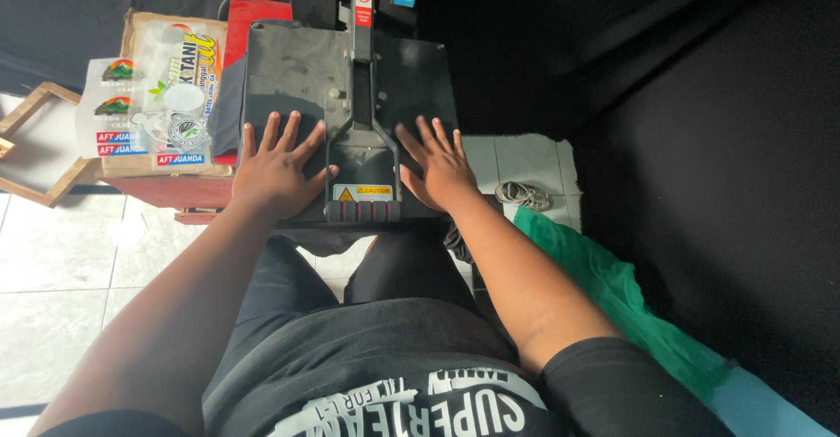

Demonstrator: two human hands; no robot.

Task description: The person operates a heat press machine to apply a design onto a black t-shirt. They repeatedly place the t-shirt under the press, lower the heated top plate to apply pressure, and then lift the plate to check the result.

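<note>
Currently left hand and right hand are pressing flat, open-palmed, on the heat press plate; burn risk, handle at 6 o'clock.

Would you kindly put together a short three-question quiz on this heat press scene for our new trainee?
1. True or false: both hands rest flat, fingers spread, on the black metal top plate of the heat press.
2. Which hand lies nearer the transparent sheets of printed stickers: (a) left hand or (b) right hand?
3. What lies on the tiled floor just beyond the right hand?

Key:
1. True.
2. (a).
3. A grey shoe, beside a green cloth.
</note>
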